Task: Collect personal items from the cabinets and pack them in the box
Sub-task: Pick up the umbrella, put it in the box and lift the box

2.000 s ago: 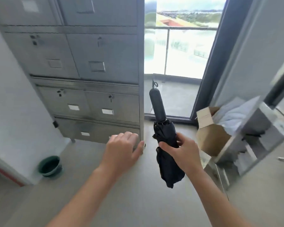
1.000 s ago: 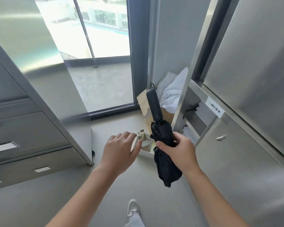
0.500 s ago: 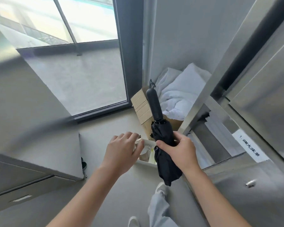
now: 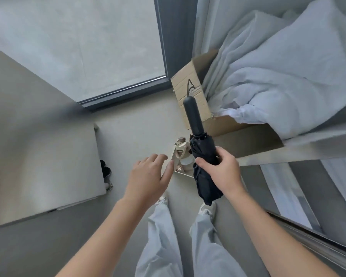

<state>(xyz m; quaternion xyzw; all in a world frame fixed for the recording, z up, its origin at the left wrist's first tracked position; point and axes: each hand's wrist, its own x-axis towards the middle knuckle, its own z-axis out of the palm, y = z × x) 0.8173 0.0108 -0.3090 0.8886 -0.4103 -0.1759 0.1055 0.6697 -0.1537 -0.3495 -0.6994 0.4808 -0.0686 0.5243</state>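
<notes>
Head view: right hand [image 4: 224, 172] grips folded umbrella [image 4: 203, 148] over grey floor [image 4: 132, 132]; left hand [image 4: 146, 176] spread, empty.

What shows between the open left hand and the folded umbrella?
Head view: a beige-capped bottle in a white tray on the floor, lower than both.

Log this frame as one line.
stage: umbrella not yet packed | right hand: grips folded black umbrella, handle up | left hand: open, empty | cardboard box: on floor ahead, white bedding in it
</notes>
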